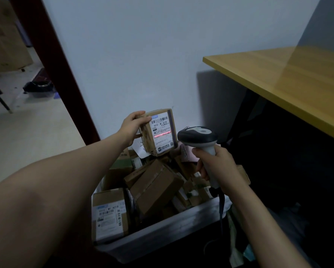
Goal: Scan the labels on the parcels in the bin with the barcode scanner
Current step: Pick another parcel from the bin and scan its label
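Scan step in hand. Left hand (132,127) closed around the edge of a small taped parcel (158,132), lifted above the bin (162,229), shipping label (163,132) turned toward the scanner. Right hand (214,163) wrapped tight on the grip of the barcode scanner (198,139), head aimed leftward at the parcel, near but not touching. Red scan line (162,135) across the middle of the label, below the top barcode (159,120); likely resting on a lower code strip, though print there too small to confirm. Scanner cable (222,209) hanging below the right hand, over the near bin wall.

Next move, as judged: hold parcel steady until a read registers, or tilt the beam up onto the top barcode if none comes; then set this parcel aside and reach with the left hand for another. No way to tell from here whether the read has succeeded.

Under both hands: bin heaped with cardboard parcels at all angles. Labelled box (109,213) below the left forearm, label facing up, easy candidate. Plain brown box (156,186) between the hands and lower, no label showing, needs turning.

Room: dim. Pale wall (143,55) beyond the hands. Yellow-topped desk (287,80) above and right of the right hand, bare on the visible part, dark space beneath. Dark red door frame (52,60) left of the left hand, cardboard boxes (4,39) on the floor beyond it.
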